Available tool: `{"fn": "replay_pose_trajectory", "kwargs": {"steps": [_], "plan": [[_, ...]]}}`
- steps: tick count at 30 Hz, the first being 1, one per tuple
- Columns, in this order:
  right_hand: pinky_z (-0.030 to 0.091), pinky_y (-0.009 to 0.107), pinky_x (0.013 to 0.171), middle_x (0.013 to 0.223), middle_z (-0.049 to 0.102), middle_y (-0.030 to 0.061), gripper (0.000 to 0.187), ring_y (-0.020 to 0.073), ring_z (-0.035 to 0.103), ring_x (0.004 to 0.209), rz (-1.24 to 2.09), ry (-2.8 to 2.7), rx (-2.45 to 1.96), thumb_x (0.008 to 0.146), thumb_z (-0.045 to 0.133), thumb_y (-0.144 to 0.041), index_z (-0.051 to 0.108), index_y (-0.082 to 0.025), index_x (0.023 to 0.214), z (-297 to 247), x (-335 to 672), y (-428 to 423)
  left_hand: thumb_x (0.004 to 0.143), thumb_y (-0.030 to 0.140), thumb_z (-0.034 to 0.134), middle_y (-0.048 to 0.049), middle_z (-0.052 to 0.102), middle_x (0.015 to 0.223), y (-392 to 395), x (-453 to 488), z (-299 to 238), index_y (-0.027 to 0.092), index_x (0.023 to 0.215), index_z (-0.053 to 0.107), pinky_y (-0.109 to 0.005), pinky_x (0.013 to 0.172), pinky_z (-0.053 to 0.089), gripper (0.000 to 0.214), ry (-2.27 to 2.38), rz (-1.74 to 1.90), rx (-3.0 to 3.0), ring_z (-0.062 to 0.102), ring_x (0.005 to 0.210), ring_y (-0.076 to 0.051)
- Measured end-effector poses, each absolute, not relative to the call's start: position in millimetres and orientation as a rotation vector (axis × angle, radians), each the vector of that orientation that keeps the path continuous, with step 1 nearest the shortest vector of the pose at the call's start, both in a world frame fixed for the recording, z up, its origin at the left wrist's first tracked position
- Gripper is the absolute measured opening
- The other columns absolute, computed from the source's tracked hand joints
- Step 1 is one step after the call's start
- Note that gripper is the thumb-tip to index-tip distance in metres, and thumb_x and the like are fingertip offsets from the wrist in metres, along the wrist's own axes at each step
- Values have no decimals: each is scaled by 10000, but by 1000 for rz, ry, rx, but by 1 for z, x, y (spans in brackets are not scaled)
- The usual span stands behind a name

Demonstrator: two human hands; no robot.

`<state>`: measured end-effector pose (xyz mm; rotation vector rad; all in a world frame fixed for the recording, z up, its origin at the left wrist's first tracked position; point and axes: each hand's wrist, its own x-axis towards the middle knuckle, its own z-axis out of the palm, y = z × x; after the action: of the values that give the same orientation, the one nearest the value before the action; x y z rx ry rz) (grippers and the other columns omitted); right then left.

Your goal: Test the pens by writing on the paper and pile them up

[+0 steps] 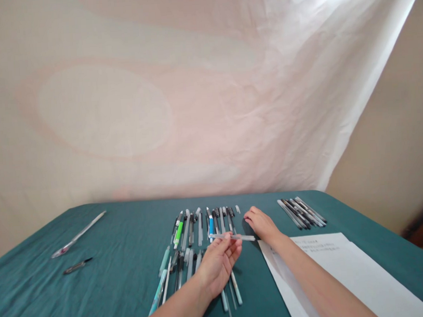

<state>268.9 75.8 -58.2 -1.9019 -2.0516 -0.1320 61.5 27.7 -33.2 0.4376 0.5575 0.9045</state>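
My left hand pinches a slim, translucent whitish pen between thumb and fingers, level above the rows of pens. To its right, my right hand is low over the cloth with fingers curled together; whatever they hold, if anything, is hidden. A small clear pen cap lies just left of the right fingertips, apart from them. Beyond the left hand is a row of pens, among them a green-and-white pen and a blue-and-white pen. Nearer, more pens lie partly behind my left hand and forearm, including a light-blue pen.
Written white paper sheets lie under my right forearm. A bundle of dark and clear pens rests at the back right. At left are a long clear plastic sleeve and a dark pen. A pale curtain hangs behind the green-covered table.
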Motion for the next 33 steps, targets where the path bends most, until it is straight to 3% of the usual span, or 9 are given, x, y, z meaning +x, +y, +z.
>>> {"fn": "replay_pose_trajectory", "kwargs": {"steps": [9,12,16,33], "plan": [[398,249,667,813,603,45,126,146,568,748,69,-1956,-1898,820,456,-235,563,-171,839,-25,271,59,789,148,569,-127,639,897,29,60,-31,101,895,532,-246,716,526,122,545,908,422,639,751,-141],[411,219,561,715,624,18,151,119,578,601,480,-2011,-1757,795,484,-285,561,-163,838,4,270,45,806,132,538,-135,633,926,31,60,-27,100,895,529,-246,727,525,95,550,961,401,637,765,-140],[424,216,539,677,630,21,195,132,595,609,971,-1950,-1557,737,539,-289,562,-144,865,38,262,24,815,122,520,-146,629,929,35,59,-24,95,882,527,-254,717,533,72,571,1038,375,639,765,-147],[395,202,498,625,631,5,121,132,576,570,634,-2052,-1626,703,547,-245,607,-167,774,55,229,9,815,110,514,-116,643,860,35,59,-24,105,821,552,-243,672,550,39,570,1054,361,643,735,-146]]}}
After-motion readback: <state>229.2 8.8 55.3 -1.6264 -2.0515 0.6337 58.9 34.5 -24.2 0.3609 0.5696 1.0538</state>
